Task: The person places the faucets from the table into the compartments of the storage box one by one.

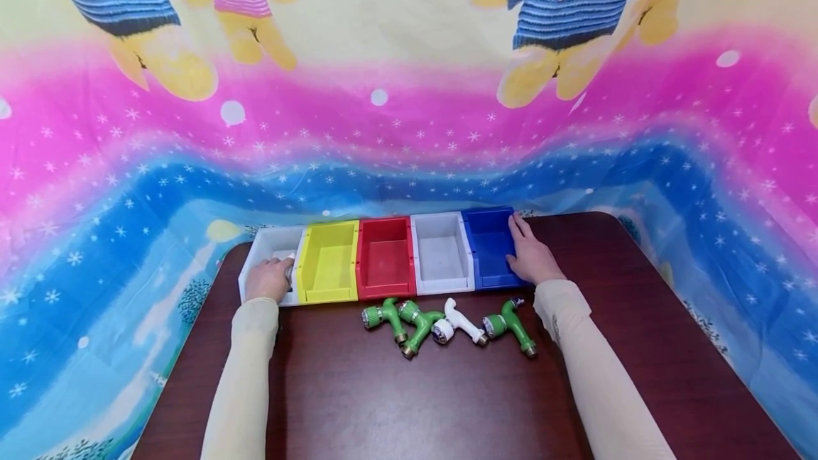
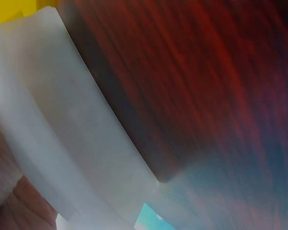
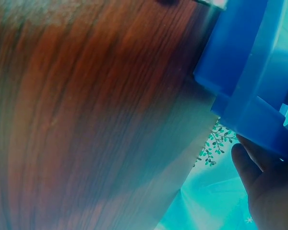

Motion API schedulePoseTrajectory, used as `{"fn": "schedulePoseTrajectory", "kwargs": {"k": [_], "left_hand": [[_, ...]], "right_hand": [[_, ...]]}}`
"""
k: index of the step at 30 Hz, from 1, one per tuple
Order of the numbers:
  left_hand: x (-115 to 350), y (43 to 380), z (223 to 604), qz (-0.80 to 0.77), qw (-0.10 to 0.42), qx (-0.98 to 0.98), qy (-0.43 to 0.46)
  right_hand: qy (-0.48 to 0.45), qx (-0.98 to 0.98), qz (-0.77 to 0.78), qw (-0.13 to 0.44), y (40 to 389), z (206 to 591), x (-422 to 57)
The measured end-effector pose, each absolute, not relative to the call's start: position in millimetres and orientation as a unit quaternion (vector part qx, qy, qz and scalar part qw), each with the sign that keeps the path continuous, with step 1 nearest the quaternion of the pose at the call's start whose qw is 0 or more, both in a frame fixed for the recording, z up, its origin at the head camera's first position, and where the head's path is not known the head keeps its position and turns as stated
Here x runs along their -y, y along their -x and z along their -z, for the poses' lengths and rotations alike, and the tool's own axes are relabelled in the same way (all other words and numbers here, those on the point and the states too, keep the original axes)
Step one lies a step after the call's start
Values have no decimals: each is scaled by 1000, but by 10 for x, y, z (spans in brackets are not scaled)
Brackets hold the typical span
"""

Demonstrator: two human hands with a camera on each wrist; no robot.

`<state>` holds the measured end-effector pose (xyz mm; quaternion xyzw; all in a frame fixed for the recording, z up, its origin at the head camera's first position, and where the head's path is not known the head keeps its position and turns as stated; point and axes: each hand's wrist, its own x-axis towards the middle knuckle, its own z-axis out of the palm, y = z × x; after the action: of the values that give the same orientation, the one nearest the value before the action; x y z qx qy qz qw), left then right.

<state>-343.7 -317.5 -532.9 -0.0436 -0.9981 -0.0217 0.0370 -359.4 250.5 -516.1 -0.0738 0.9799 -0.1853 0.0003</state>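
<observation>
My left hand [image 1: 268,280] reaches into the leftmost white bin [image 1: 251,272], with bent fingers around a small white and silvery thing [image 1: 290,270] that looks like a faucet, mostly hidden by the hand. The left wrist view shows the white bin's front wall [image 2: 72,110] with part of the palm behind it. At the row's far end my right hand [image 1: 533,254] holds the blue bin [image 1: 491,243] by its right wall, thumb on the inner side, fingers along the outside. In front of the bins lie green faucets [image 1: 385,316], [image 1: 418,326], [image 1: 513,325] and a white faucet [image 1: 458,321].
Between the end bins stand a yellow bin [image 1: 329,258], a red bin [image 1: 386,254] and a second white bin [image 1: 442,250], side by side. They sit near the back edge of a dark wooden table [image 1: 409,403]. A printed cloth [image 1: 409,133] hangs behind and around it.
</observation>
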Motion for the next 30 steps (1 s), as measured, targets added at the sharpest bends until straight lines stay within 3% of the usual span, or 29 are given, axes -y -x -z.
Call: {"fn": "schedulePoseTrajectory", "kwargs": {"k": [30], "left_hand": [[3165, 3467, 5324, 45, 41, 998, 34]], "right_hand": [[73, -978, 196, 6, 3605, 5158, -2510]]}}
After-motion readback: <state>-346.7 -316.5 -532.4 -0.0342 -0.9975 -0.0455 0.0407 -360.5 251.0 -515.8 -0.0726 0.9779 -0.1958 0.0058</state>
